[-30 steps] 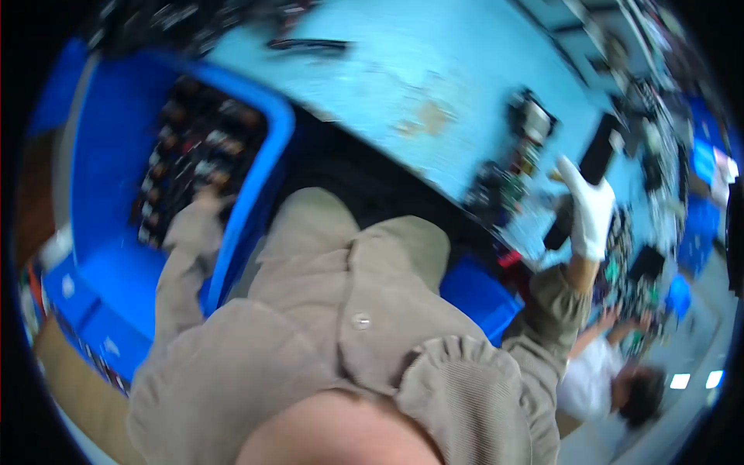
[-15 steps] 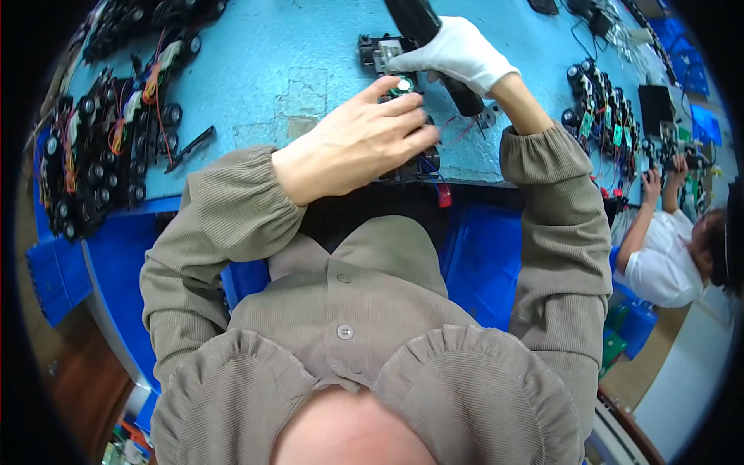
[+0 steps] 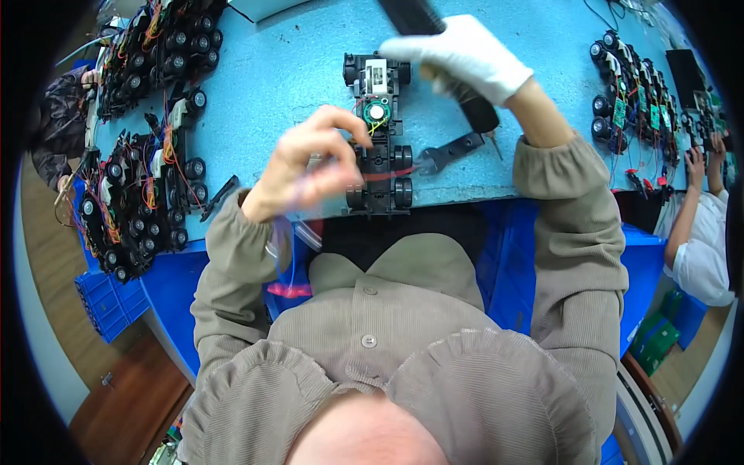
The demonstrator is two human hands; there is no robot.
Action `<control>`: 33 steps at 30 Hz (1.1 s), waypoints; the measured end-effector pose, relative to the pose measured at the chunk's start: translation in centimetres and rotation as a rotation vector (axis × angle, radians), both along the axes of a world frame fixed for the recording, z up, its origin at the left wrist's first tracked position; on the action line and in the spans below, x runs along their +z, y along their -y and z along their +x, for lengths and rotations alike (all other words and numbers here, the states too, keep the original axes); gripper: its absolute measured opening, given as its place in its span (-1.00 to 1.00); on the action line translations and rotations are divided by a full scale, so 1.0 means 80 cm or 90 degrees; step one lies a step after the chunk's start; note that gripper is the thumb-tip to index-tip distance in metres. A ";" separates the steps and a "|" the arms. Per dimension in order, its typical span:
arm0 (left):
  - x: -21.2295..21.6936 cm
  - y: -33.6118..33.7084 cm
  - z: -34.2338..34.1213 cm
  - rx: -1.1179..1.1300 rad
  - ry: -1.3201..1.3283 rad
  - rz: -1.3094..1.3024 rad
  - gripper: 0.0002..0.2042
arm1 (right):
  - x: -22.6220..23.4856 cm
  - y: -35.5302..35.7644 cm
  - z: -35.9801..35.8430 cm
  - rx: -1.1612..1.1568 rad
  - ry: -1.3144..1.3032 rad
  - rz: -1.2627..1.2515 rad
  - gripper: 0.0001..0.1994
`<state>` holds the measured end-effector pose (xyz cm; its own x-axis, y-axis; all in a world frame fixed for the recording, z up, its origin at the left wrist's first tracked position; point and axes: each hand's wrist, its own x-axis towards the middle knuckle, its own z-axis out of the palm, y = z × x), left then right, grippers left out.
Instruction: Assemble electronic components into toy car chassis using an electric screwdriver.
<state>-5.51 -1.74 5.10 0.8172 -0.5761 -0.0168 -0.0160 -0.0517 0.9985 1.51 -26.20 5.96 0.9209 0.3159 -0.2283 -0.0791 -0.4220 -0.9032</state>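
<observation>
A black toy-car chassis (image 3: 377,174) lies lengthwise on the blue table, with wheels along both sides and a round green part with a white centre. My bare left hand (image 3: 314,163), smeared by motion, is at its left edge with curled fingers around thin wires (image 3: 293,256). A pink-red plug (image 3: 288,291) dangles from them over the table's near edge. In my white-gloved right hand (image 3: 473,58) is a black electric screwdriver (image 3: 477,108), tilted, right of the chassis. Below it lies a flat black plastic piece (image 3: 457,151), touched by a red wire coming from the chassis.
Wired black chassis (image 3: 147,186) are piled at the left, beside a loose black strip (image 3: 221,198). More chassis with green boards (image 3: 639,108) stand at the right. One person's arm (image 3: 682,201) shows at the right, another's patterned sleeve (image 3: 62,116) at the far left. Blue bins (image 3: 112,302) are below the table.
My left hand has moved off the chassis to its left, with wires trailing from it. The chassis and the black piece now show fully. My right hand still holds the screwdriver. The view has shifted.
</observation>
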 end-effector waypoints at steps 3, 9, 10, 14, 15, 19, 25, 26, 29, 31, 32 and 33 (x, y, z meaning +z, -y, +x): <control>0.022 0.019 0.000 -0.162 0.494 0.221 -0.85 | 0.038 0.017 0.015 -0.108 -0.093 0.070 -0.62; -0.013 0.001 0.029 0.240 -0.201 -0.233 -0.77 | 0.024 0.035 -0.007 -0.137 -0.026 0.084 -0.59; -0.022 -0.005 0.034 0.338 -0.401 -0.413 -0.76 | 0.024 0.030 -0.017 -0.133 -0.078 0.100 -0.61; -0.041 -0.012 0.015 0.254 -0.410 -0.262 -0.74 | 0.004 -0.009 -0.050 -0.168 -0.101 0.142 -0.66; -0.038 -0.016 0.012 0.263 -0.411 -0.256 -0.74 | 0.003 -0.019 -0.053 -0.158 -0.108 0.153 -0.67; -0.022 -0.033 0.005 0.208 -0.455 -0.178 -0.74 | -0.008 -0.043 -0.050 -0.132 -0.118 0.166 -0.69; -0.019 -0.046 -0.003 0.197 -0.399 -0.146 -0.76 | -0.006 -0.050 -0.042 -0.132 -0.078 0.084 -0.70; -0.019 -0.045 -0.002 0.204 -0.386 -0.149 -0.76 | -0.002 -0.051 -0.042 -0.129 -0.076 0.080 -0.70; -0.013 -0.035 0.007 0.186 -0.303 -0.098 -0.75 | 0.013 -0.056 -0.045 -0.109 0.014 0.074 -0.71; -0.007 -0.028 0.013 0.175 -0.258 -0.078 -0.74 | 0.017 -0.065 -0.042 -0.080 0.063 0.096 -0.72; -0.004 -0.025 0.017 0.161 -0.247 -0.050 -0.74 | 0.018 -0.071 -0.039 -0.050 0.108 0.126 -0.73; -0.001 -0.023 0.022 0.146 -0.234 -0.024 -0.74 | 0.019 -0.075 -0.035 -0.019 0.154 0.154 -0.74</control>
